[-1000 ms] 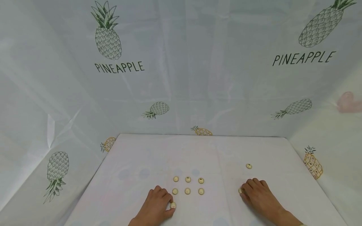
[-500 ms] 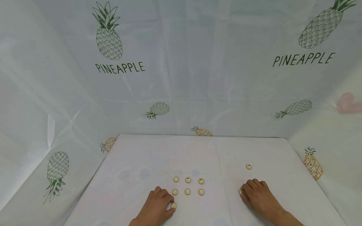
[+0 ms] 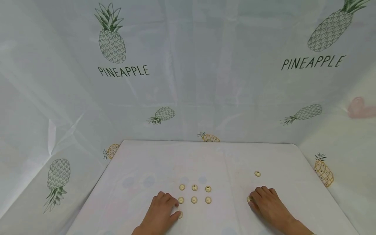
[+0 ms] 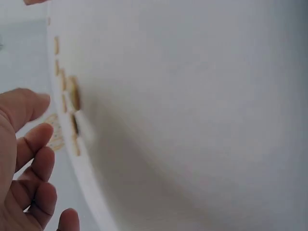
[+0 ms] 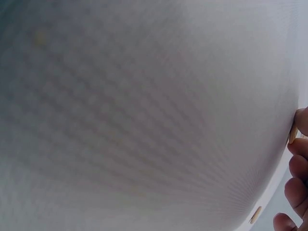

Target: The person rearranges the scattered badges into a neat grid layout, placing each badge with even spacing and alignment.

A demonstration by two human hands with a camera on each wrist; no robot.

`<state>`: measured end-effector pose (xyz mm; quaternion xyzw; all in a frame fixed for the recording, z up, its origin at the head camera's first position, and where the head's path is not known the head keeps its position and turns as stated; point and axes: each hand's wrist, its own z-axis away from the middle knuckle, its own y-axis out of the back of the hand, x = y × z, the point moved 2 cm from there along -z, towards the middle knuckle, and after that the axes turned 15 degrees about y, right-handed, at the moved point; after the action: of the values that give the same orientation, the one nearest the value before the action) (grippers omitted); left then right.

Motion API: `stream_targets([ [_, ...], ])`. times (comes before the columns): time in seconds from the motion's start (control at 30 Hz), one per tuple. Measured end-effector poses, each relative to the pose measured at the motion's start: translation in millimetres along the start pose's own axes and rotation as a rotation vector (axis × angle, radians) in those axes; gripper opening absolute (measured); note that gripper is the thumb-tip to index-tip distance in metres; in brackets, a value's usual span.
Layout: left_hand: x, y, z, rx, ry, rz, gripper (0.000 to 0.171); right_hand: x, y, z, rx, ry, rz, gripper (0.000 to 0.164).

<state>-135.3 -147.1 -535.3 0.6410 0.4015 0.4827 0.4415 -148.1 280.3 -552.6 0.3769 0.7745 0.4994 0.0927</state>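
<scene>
On the white tabletop (image 3: 152, 156), my left hand (image 3: 158, 212) has its thumb and fingers parted beside a small round cream disc (image 3: 180, 215), which the thumb partly covers in the head view. The left wrist view shows those fingers (image 4: 36, 139) loosely bent with nothing between them. Just above it, several like discs (image 3: 194, 200) lie in two rows. To the right, my right hand (image 3: 269, 206) pinches another cream disc (image 3: 249, 198) between thumb and forefinger; in the right wrist view that disc (image 5: 292, 133) stands out between the fingertips.
One more disc (image 3: 257, 174) lies beyond my right hand, with a dark spot on its top. A hanging white sheet (image 3: 194, 81) printed with pineapples closes off the table's back and sides.
My left thumb and fingers have parted and drawn slightly left, letting go of the disc, which stays on the table. The right hand keeps its pinch in place.
</scene>
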Motion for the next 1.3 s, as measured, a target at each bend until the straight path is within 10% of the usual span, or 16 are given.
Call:
stream_targets([
  [0.5,39.1,23.2,-57.1,0.218,-0.05,0.027,0.013,-2.0,0.1,-0.1,0.005,0.015,0.018,0.033],
  [1.3,129.1,1.3,-130.6,0.073,-0.071,-0.054,0.013,-4.7,-0.8,-0.4,-0.028,-0.02,0.036,0.028],
])
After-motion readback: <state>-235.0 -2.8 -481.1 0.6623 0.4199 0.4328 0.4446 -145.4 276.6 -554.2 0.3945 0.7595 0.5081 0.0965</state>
